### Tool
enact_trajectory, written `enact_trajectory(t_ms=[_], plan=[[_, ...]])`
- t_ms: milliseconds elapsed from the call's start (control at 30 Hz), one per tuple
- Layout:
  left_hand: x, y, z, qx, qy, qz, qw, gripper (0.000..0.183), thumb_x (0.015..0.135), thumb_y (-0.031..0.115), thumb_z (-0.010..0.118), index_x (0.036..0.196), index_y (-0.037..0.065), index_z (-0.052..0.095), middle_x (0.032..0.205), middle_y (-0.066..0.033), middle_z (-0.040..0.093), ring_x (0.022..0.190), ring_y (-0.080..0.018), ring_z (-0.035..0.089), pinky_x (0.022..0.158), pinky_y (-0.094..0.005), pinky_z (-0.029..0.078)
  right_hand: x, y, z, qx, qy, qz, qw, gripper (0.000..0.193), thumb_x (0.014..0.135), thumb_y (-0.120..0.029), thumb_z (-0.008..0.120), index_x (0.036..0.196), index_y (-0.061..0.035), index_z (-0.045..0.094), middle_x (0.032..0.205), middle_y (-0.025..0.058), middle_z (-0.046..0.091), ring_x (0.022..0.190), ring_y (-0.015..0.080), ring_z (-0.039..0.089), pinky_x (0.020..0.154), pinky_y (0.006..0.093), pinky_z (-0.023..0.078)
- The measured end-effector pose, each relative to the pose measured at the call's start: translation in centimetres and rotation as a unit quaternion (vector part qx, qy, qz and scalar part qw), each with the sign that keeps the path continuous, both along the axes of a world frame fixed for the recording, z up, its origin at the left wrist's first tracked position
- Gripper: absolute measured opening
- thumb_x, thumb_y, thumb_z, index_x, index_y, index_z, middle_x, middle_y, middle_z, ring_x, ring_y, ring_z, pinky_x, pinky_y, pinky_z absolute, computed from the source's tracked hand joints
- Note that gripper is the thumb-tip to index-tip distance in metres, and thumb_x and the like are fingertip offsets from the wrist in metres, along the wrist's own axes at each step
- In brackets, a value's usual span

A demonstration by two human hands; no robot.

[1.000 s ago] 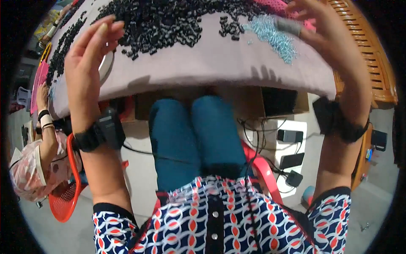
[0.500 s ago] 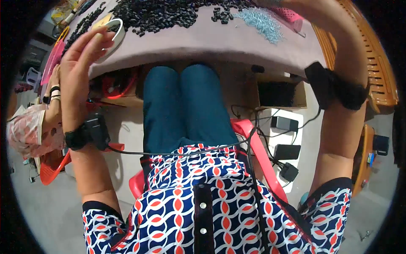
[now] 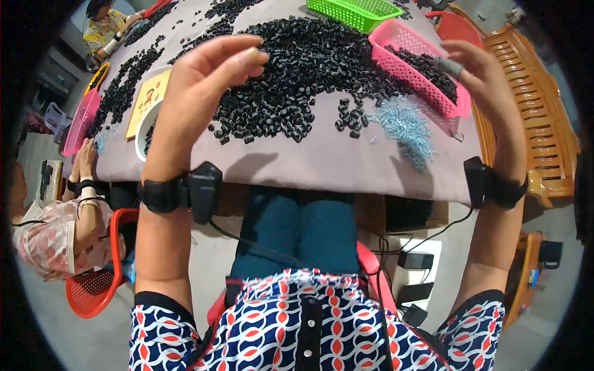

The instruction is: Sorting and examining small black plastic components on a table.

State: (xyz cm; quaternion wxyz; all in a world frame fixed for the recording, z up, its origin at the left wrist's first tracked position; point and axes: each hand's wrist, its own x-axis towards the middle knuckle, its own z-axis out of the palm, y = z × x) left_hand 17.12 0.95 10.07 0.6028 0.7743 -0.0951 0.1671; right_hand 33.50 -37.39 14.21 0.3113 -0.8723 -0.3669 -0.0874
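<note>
My left hand (image 3: pixel 201 86) hovers above the heap of small black tube-like pieces (image 3: pixel 281 74), thumb and index finger pinched together. Whatever may be between those fingertips is too small to make out. On the other side, my right hand (image 3: pixel 486 77) is at the right rim of a pink perforated basket (image 3: pixel 396 38) that holds black pieces. A grey wrap covers one of its digits; thumb and fingers are apart, with nothing visible between them. Near the table's front edge lies a pile of thin pale-blue pins (image 3: pixel 405 130), close to the basket.
A white ring-shaped container (image 3: pixel 141 142) and a yellow card (image 3: pixel 147 102) lie by my left forearm. A green basket (image 3: pixel 359 11) stands at the back. One person (image 3: pixel 68 232) sits at the left, another (image 3: pixel 108 31) farther off. A wooden bench (image 3: pixel 526 93) is at the right. Cables run from both wrists.
The view has tilted up, showing more of the table and the pink basket. My left hand has moved right, away from the white container, and my right hand has come into view by the basket.
</note>
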Motion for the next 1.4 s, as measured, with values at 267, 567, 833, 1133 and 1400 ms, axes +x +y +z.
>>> enact_trajectory(t_ms=[267,567,833,1133,1400], plan=[[-3.4,-2.9,4.6,0.003,-0.091,0.038,0.995,0.032,0.098,0.026,0.06,0.12,0.003,0.063,0.101,-0.008,0.071,0.09,-0.0138,0.068,0.08,-0.0269,0.053,-11.6,1.9,10.2,-0.016,-0.106,-0.081,0.991,0.038,0.09,-0.024,0.071,0.116,0.003,0.064,0.1,0.0162,0.071,0.087,0.025,0.068,0.081,0.0341,0.055],[-4.1,-0.1,0.4,0.054,-0.013,-0.032,0.998,0.042,0.096,0.03,0.06,0.129,0.002,0.059,0.11,-0.0101,0.07,0.097,-0.0149,0.066,0.09,-0.0285,0.05,-7.6,-1.7,0.7,-0.005,0.036,0.03,0.999,0.039,0.088,-0.027,0.072,0.117,-0.0018,0.065,0.087,0.0061,0.067,0.078,0.0107,0.06,0.066,0.0286,0.049],[6.0,-1.2,-4.1,-0.061,0.116,-0.073,0.989,0.034,0.093,0.014,0.067,0.123,-0.001,0.061,0.102,-0.0065,0.069,0.091,-0.0117,0.064,0.084,-0.0258,0.052,-0.6,0.7,-4.8,-0.038,0.11,-0.097,0.989,0.037,0.085,-0.02,0.072,0.114,0.0017,0.064,0.087,0.0096,0.068,0.078,0.0135,0.062,0.07,0.0281,0.05],[3.6,-2.1,4.3,-0.007,-0.011,-0.037,0.999,0.035,0.096,0.02,0.064,0.123,-0.003,0.059,0.101,-0.0097,0.068,0.093,-0.0157,0.066,0.087,-0.0307,0.053,-0.6,-3.7,2.9,0.055,0.04,-0.086,0.994,0.039,0.092,-0.017,0.062,0.127,0.0003,0.059,0.106,0.0073,0.069,0.096,0.0138,0.062,0.085,0.028,0.048],[-5.9,3.6,-5.3,-0.054,0.003,0.14,0.989,0.037,0.095,0.022,0.063,0.125,0.001,0.06,0.103,-0.0074,0.071,0.09,-0.0121,0.065,0.078,-0.0257,0.05,-9.0,-3.9,-4.6,0.001,0.118,-0.011,0.993,0.039,0.084,-0.017,0.075,0.118,-0.0023,0.063,0.094,0.0069,0.069,0.086,0.0144,0.064,0.079,0.0302,0.051]])
